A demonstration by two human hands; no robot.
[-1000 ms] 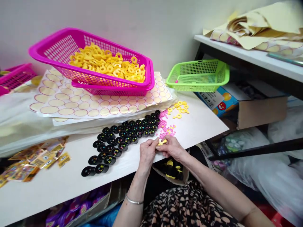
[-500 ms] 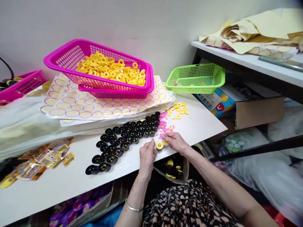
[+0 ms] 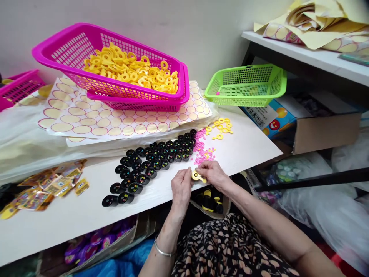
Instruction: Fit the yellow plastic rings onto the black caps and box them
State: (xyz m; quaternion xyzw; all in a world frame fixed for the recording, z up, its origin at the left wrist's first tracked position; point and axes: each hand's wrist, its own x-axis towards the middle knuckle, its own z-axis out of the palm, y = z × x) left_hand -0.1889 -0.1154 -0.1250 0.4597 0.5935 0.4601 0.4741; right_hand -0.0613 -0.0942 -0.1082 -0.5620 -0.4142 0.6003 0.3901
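Note:
My left hand (image 3: 181,187) is closed at the table's front edge, fingertips pinching a small yellow round cap (image 3: 196,176). A yellow ring with a short tab (image 3: 203,179) lies over the cap, its tab pointing right. My right hand (image 3: 213,174) is closed on this ring from the other side. Just behind my hands are scattered tiny pink beads (image 3: 204,156) with a few yellow bits among them. Several black cups (image 3: 150,165) stand in rows to the left, with small coloured pieces inside. More yellow tabbed rings (image 3: 223,126) lie behind the beads.
A tilted pink basket (image 3: 69,73) full of yellow rings rests on circle-printed sheets (image 3: 115,127). A green basket (image 3: 213,100) stands at the back right. Shiny cards (image 3: 57,186) lie on the left. Below the table edge, a box (image 3: 227,209) holds black and yellow pieces.
The yellow ring now sits over the round cap, its tab showing at the right. My right hand has come slightly closer to my left. The view has shifted slightly.

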